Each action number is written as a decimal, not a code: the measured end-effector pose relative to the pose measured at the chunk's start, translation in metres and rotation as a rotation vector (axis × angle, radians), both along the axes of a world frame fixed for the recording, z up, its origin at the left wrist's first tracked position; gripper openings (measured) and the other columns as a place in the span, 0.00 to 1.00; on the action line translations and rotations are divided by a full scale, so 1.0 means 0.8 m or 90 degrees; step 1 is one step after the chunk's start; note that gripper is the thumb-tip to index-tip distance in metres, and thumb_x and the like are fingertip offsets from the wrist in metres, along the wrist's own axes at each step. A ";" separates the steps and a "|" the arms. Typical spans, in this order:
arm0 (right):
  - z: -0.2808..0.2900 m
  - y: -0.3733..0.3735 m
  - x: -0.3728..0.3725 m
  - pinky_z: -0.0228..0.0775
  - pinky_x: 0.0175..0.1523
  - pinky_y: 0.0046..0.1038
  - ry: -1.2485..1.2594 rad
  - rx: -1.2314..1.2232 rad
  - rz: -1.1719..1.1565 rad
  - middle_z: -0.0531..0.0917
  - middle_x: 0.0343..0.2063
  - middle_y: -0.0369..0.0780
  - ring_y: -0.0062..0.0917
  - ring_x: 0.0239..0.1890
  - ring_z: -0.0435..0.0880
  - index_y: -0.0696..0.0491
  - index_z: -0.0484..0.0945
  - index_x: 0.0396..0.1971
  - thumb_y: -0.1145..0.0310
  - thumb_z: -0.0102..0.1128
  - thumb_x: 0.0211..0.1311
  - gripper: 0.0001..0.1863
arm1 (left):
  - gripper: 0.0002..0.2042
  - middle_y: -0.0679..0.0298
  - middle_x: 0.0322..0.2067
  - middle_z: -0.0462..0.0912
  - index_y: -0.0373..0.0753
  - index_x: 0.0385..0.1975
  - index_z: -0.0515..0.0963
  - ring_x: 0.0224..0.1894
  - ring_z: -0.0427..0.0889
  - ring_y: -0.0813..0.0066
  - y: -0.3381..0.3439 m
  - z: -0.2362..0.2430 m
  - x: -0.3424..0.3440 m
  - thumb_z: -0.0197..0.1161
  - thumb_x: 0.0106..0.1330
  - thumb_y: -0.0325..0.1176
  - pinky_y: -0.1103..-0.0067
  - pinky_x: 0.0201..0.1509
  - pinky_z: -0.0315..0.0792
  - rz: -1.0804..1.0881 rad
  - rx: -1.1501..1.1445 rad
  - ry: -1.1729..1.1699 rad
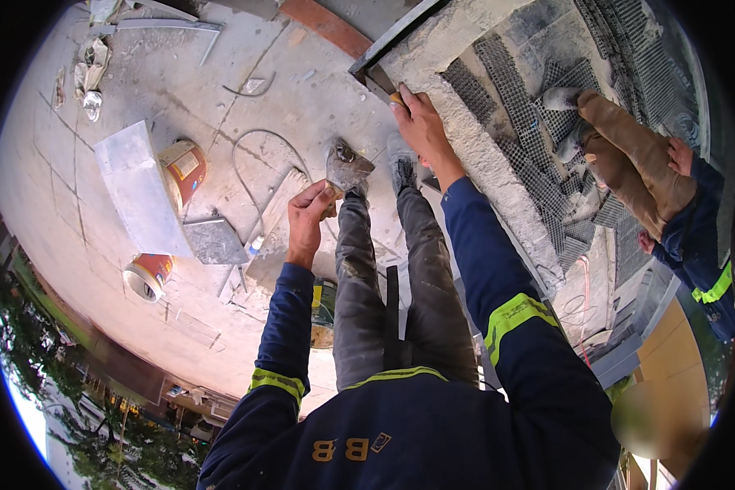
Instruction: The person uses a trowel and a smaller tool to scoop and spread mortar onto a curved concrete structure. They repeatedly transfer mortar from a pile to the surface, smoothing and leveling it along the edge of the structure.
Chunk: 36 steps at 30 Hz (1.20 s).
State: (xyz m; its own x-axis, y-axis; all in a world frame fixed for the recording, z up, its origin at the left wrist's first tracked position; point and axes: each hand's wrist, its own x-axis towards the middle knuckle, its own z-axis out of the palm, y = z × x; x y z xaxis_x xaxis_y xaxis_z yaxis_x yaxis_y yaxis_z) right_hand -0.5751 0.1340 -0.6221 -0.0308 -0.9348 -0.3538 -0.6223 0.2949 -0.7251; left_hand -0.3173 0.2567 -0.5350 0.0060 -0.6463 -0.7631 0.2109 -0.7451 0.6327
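Observation:
My left hand (307,220) is closed round the handle of a wide putty knife, its blade (349,168) smeared with grey mortar and held above my left shoe. Further forward, my right hand (424,131) grips a second putty knife by its yellowish handle (397,99). The blade of this one reaches to the corner of a raised, rough concrete ledge (498,175), beside a dark metal edge strip (396,37). How firmly the blade presses there cannot be seen.
Dark mesh strips (510,77) lie in the bed behind the ledge, where a co-worker (637,163) kneels or sits. On the floor to the left are a pale board (139,192), two reddish-brown buckets (189,167), a grey square tile (215,241) and a thin cable (235,155).

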 end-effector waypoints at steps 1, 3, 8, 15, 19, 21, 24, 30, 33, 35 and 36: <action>-0.005 -0.002 0.004 0.74 0.59 0.43 0.010 -0.015 0.003 0.81 0.48 0.54 0.52 0.52 0.81 0.54 0.78 0.63 0.60 0.59 0.73 0.23 | 0.16 0.65 0.36 0.89 0.33 0.50 0.86 0.32 0.80 0.83 0.006 -0.001 0.007 0.66 0.70 0.38 0.82 0.38 0.73 -0.005 0.011 0.003; -0.019 -0.003 0.009 0.75 0.59 0.43 0.032 -0.047 0.012 0.82 0.46 0.53 0.52 0.51 0.81 0.53 0.79 0.62 0.61 0.59 0.72 0.22 | 0.16 0.65 0.36 0.89 0.33 0.50 0.87 0.32 0.80 0.83 0.014 -0.003 0.013 0.67 0.70 0.38 0.82 0.38 0.73 -0.004 0.019 0.004; -0.027 -0.002 0.024 0.75 0.58 0.43 0.029 -0.047 0.010 0.83 0.46 0.52 0.51 0.51 0.82 0.50 0.82 0.59 0.64 0.61 0.70 0.20 | 0.15 0.64 0.31 0.86 0.30 0.44 0.86 0.28 0.77 0.81 0.020 0.005 0.010 0.64 0.71 0.38 0.81 0.35 0.69 0.025 0.016 -0.021; -0.025 -0.007 0.038 0.75 0.60 0.41 0.027 -0.046 -0.022 0.82 0.49 0.50 0.50 0.52 0.82 0.50 0.83 0.58 0.64 0.61 0.69 0.19 | 0.16 0.65 0.31 0.86 0.30 0.46 0.86 0.28 0.77 0.81 0.022 0.009 0.008 0.64 0.70 0.38 0.82 0.35 0.69 0.037 0.026 0.004; -0.028 -0.007 0.036 0.74 0.61 0.42 0.031 -0.034 -0.001 0.81 0.50 0.50 0.49 0.54 0.81 0.49 0.83 0.59 0.65 0.62 0.69 0.19 | 0.15 0.66 0.31 0.85 0.31 0.46 0.86 0.28 0.76 0.81 0.021 0.012 0.008 0.64 0.70 0.38 0.82 0.35 0.69 0.037 0.027 0.010; -0.029 -0.006 0.035 0.74 0.61 0.42 0.026 -0.030 0.008 0.81 0.50 0.49 0.49 0.54 0.80 0.48 0.82 0.59 0.65 0.62 0.69 0.20 | 0.15 0.66 0.31 0.85 0.31 0.46 0.86 0.28 0.76 0.81 0.022 0.012 0.010 0.64 0.70 0.38 0.82 0.35 0.69 0.036 0.028 0.009; -0.031 -0.005 0.035 0.74 0.61 0.41 0.026 -0.032 0.013 0.81 0.51 0.49 0.49 0.55 0.80 0.47 0.82 0.60 0.65 0.62 0.68 0.20 | 0.15 0.66 0.31 0.85 0.31 0.46 0.86 0.28 0.77 0.81 0.025 0.010 0.014 0.64 0.70 0.38 0.82 0.35 0.69 0.034 0.027 0.004; -0.035 -0.003 0.032 0.74 0.61 0.42 0.030 -0.034 0.026 0.81 0.50 0.48 0.48 0.54 0.80 0.45 0.82 0.60 0.66 0.63 0.67 0.21 | 0.15 0.65 0.33 0.87 0.32 0.46 0.86 0.31 0.79 0.81 0.026 0.007 0.018 0.65 0.70 0.38 0.82 0.36 0.72 0.025 0.018 0.008; -0.037 -0.002 0.029 0.74 0.61 0.43 0.043 -0.043 0.033 0.81 0.50 0.48 0.49 0.53 0.80 0.45 0.83 0.59 0.67 0.64 0.66 0.20 | 0.16 0.65 0.36 0.89 0.33 0.49 0.86 0.36 0.83 0.82 0.027 0.003 0.023 0.68 0.70 0.38 0.82 0.39 0.75 0.012 0.019 0.030; -0.037 -0.001 0.028 0.74 0.60 0.43 0.049 -0.043 0.034 0.82 0.49 0.48 0.49 0.53 0.80 0.45 0.83 0.58 0.67 0.64 0.65 0.20 | 0.16 0.65 0.36 0.89 0.33 0.49 0.86 0.35 0.82 0.82 0.025 0.004 0.021 0.68 0.70 0.38 0.81 0.39 0.75 0.017 0.022 0.039; -0.036 0.000 0.027 0.74 0.60 0.43 0.053 -0.042 0.035 0.82 0.49 0.48 0.49 0.53 0.80 0.45 0.84 0.57 0.68 0.65 0.65 0.20 | 0.16 0.65 0.35 0.88 0.32 0.48 0.86 0.33 0.81 0.81 0.024 0.006 0.018 0.67 0.70 0.38 0.81 0.38 0.74 0.022 0.023 0.027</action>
